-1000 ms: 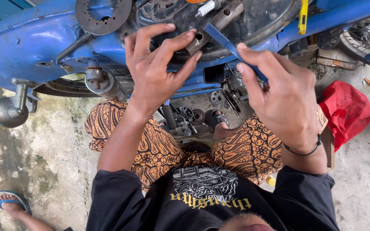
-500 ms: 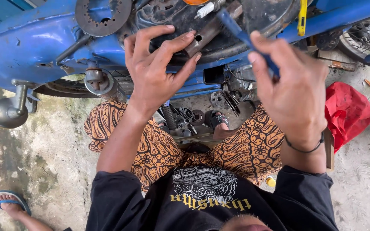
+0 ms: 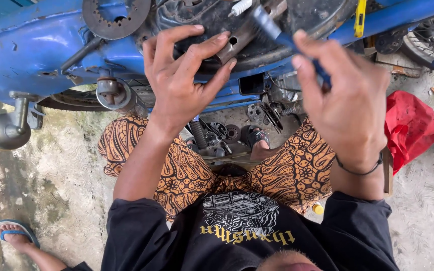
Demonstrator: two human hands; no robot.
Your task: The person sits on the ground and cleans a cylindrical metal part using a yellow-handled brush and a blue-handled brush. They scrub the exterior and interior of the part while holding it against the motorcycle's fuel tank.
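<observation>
Down between my knees, on the stained concrete floor [image 3: 36, 170], I see a scatter of small dark machine parts [image 3: 222, 135]. A crumpled red cloth [image 3: 410, 128] lies off to my right, with a spoked wheel [image 3: 430, 37] just above it. At the lower left another person's foot in a blue sandal [image 3: 16, 236] sits at the frame's edge.

Black long-sleeved shirt [image 3: 247, 236], printed chest graphic; orange-brown batik trousers [image 3: 187, 173]; thin black wristband [image 3: 360, 169]; dark sandals [image 3: 258, 138].
</observation>
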